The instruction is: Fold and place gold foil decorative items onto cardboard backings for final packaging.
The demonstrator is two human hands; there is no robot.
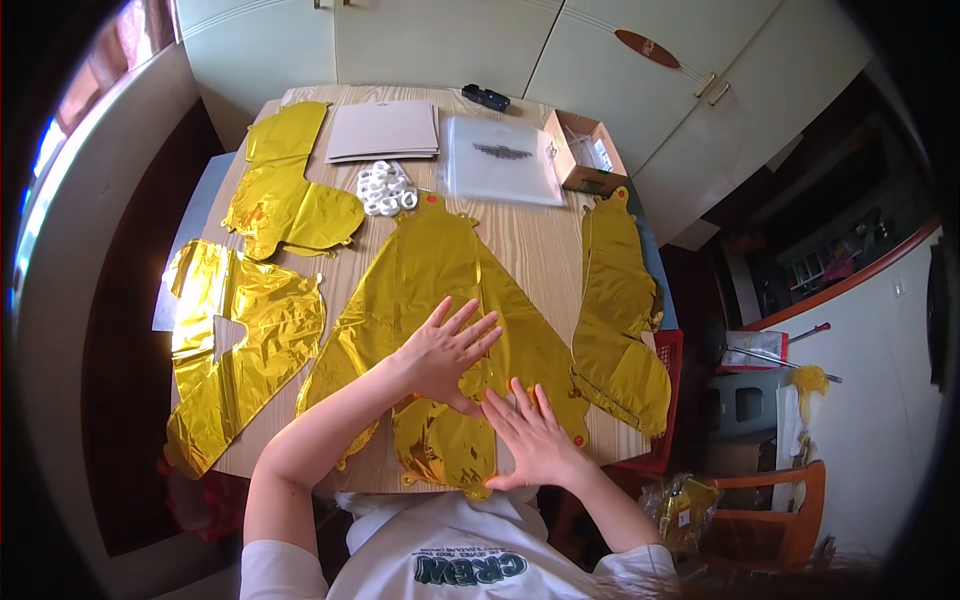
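A large flat gold foil balloon (425, 270), uninflated, lies across the middle of the table with small tabs at its edge. My left hand (448, 345) rests on it, palm down with fingers spread. Lower and to the right, my right hand (532, 436) also lies flat on the foil, fingers apart, its fingertips close to the left thumb. Near the table's front edge, the foil beneath my hands looks creased and doubled over. Neither hand grips anything.
More flat gold foil balloons lie at the far left (285, 180), near left (245, 335) and right (620, 310). Toward the back are grey-brown card sheets (382, 130), white ribbon rolls (383, 188), clear plastic bags (500, 170), an open cardboard box (590, 180) and a black object (486, 97).
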